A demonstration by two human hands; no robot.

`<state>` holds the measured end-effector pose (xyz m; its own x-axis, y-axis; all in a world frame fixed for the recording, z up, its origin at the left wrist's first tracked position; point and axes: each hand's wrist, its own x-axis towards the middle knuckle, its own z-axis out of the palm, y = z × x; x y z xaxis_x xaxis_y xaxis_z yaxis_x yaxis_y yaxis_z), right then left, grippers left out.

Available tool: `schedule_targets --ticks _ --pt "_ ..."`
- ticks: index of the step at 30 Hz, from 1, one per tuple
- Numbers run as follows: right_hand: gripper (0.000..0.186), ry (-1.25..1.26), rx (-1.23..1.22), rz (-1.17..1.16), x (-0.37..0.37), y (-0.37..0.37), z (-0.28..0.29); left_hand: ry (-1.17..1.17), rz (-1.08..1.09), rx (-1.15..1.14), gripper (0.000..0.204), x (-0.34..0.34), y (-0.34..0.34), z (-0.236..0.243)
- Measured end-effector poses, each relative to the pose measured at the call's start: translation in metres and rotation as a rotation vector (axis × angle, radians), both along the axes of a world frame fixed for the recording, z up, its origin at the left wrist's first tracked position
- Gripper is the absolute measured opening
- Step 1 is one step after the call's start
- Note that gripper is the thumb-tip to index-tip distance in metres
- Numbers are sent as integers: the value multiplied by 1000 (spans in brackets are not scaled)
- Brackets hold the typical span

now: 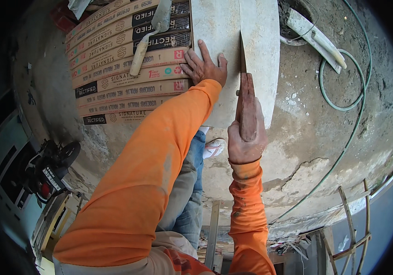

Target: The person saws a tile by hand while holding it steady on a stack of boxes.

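My left hand [207, 68] lies with fingers spread, pressing on a pale white board [263, 32] at its left side, beside a stack of long cardboard boxes [114, 59]. My right hand [247, 140] is closed around the worn wooden handle of a handsaw [246, 98]. Its blade runs up into a straight, narrow slit in the board, which continues as a line toward the top edge. A trowel [139, 55] with a pale handle rests on the boxes, left of my left hand.
A green hose [359, 105] coils on the stained concrete at right, near a bucket [293, 18] holding a pale plank [311, 36]. A parked motorbike [52, 165] is at lower left. A wooden lattice [352, 247] stands at lower right. My sandalled foot [215, 147] shows below the board.
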<state>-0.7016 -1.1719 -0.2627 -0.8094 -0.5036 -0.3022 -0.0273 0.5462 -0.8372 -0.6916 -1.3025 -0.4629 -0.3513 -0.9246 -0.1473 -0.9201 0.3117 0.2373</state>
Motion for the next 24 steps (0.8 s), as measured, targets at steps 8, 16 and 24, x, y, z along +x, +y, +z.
schedule_targets --ticks 8,16,24 --pt "63 -248 451 222 44 83 112 49 -18 -133 82 10 -18 -3" --pt "61 -70 23 6 -17 18 -11 31 12 -23 80 -7 2 0" --pt "99 -379 734 510 45 108 137 16 -14 -10 81 8 -16 10"
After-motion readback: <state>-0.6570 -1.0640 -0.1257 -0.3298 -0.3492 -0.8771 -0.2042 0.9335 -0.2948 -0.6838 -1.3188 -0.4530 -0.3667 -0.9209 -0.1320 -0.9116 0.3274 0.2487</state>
